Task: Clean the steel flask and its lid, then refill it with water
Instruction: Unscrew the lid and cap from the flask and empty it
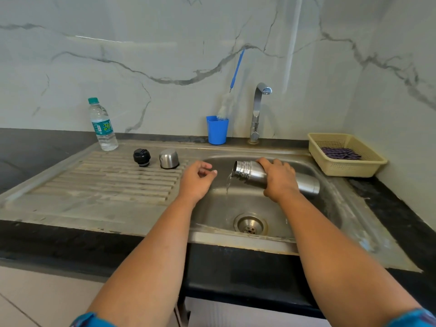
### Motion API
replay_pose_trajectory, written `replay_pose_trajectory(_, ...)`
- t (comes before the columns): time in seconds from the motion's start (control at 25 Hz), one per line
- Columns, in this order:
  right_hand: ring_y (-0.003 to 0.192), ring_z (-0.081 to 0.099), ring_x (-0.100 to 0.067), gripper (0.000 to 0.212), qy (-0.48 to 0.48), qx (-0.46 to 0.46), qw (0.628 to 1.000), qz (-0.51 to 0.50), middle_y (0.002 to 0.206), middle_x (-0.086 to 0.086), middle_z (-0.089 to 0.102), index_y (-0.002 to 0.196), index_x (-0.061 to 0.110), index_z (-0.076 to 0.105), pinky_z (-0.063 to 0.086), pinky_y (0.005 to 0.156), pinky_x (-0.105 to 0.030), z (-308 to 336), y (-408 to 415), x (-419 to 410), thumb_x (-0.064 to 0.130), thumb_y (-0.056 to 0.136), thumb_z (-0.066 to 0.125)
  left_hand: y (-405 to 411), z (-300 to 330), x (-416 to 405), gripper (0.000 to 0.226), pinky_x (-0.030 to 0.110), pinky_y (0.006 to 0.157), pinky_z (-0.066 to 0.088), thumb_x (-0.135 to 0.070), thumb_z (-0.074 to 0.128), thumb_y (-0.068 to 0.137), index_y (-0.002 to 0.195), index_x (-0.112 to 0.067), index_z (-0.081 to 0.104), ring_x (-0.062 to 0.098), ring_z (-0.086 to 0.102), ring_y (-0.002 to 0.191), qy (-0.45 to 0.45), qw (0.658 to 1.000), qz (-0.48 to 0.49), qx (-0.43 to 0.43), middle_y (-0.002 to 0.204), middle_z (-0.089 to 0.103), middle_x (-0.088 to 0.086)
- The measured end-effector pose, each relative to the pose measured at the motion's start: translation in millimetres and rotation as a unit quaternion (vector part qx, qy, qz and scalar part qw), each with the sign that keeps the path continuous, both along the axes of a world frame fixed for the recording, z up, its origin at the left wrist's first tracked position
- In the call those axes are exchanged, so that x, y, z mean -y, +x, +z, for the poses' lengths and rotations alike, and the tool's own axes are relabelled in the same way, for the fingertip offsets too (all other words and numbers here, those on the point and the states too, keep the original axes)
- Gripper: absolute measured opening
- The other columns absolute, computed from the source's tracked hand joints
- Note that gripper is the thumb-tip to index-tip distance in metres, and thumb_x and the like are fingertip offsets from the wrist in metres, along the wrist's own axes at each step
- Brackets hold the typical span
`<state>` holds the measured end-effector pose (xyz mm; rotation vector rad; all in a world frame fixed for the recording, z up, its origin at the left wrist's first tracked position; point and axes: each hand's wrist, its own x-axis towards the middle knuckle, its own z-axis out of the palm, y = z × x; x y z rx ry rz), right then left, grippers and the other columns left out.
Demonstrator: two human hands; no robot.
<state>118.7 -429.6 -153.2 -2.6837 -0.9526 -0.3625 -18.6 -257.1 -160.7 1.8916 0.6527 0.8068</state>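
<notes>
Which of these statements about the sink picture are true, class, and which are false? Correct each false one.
1. The right hand holds the steel flask tilted over the sink, and water pours from its mouth. True.
2. The left hand holds the black stopper. False: the left hand holds nothing; the stopper stands on the draining board.
3. The steel cup lid stands beside the black stopper. True.
4. The tap is running. False: no water comes from it.
5. The bottle brush lies in the sink. False: it stands in the blue cup.
</notes>
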Motion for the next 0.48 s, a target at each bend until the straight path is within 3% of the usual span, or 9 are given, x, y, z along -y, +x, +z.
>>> replay_pose_trajectory(0.48,0.118,0.043,-0.033,0.073,0.014,0.013,0.999,-0.032,0.123,-0.008,0.052,0.132,0.037,0.037,0.033,0.106,-0.045,-0.7,5.3,3.2,0.009,0.074,0.072,-1.3,1.2,-12.2,0.013,0.029,0.081,0.048,-0.024,0.069,0.089,0.101,-0.019,0.065,0.007,0.056,0.081,0.015,0.999,0.033,-0.006,0.087,0.061,-0.007)
